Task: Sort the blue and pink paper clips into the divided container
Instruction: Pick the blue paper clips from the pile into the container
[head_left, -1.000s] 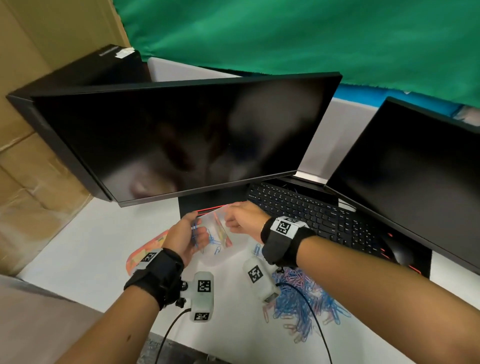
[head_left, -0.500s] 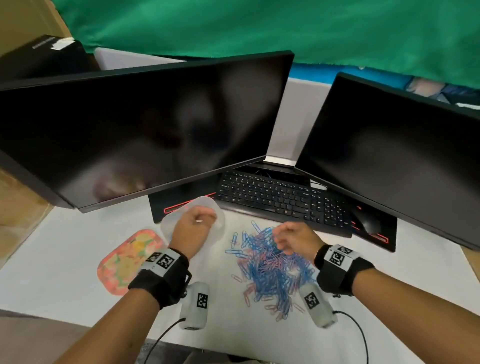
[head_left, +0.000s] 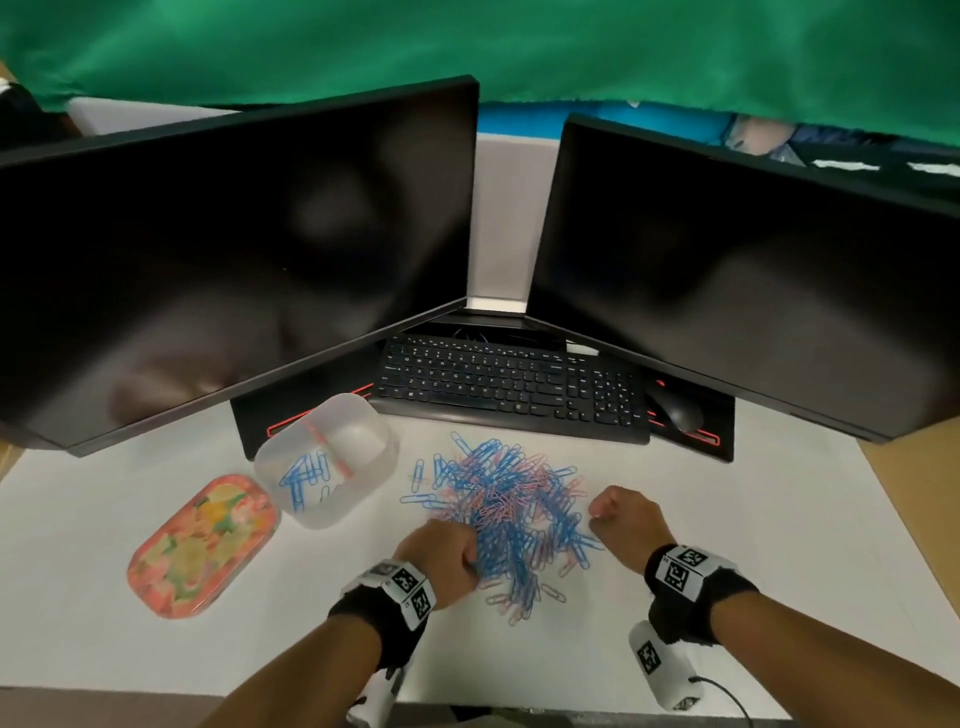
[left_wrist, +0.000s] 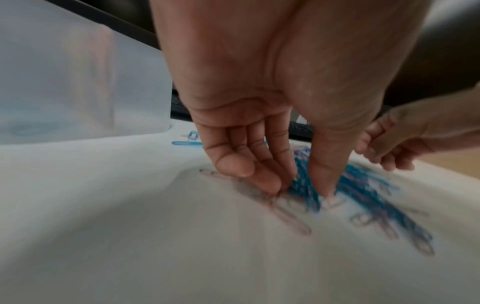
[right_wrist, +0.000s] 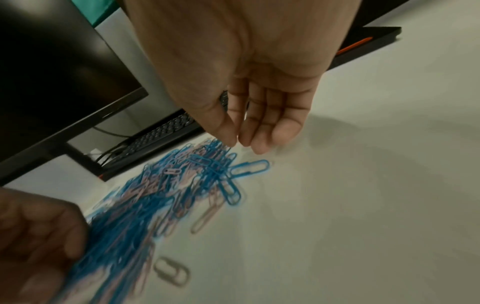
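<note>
A loose pile of blue and pink clips spreads across the white desk at lower centre of the head view, just in front of the keyboard. The left hand is down at the pile's lower-left edge; the left wrist view, blurred, shows its fingers and thumb drawn close together with their tips in the clips, though whether a clip is actually pinched cannot be told. The right hand hovers at the pile's right edge, its fingers loosely curled and thumb tip close to them just above the nearest blue clips, with nothing visibly held. To the upper left of the pile, well clear of both hands, sits the clear container with a pink divider; its left compartment holds several blue clips, and the right compartment looks bare. A flat lid with an orange, pink and green print lies to the container's lower left, just beside it. Two dark monitors angle together across the upper frame, a black mouse rests under the right one, and green cloth hangs along the top.
</note>
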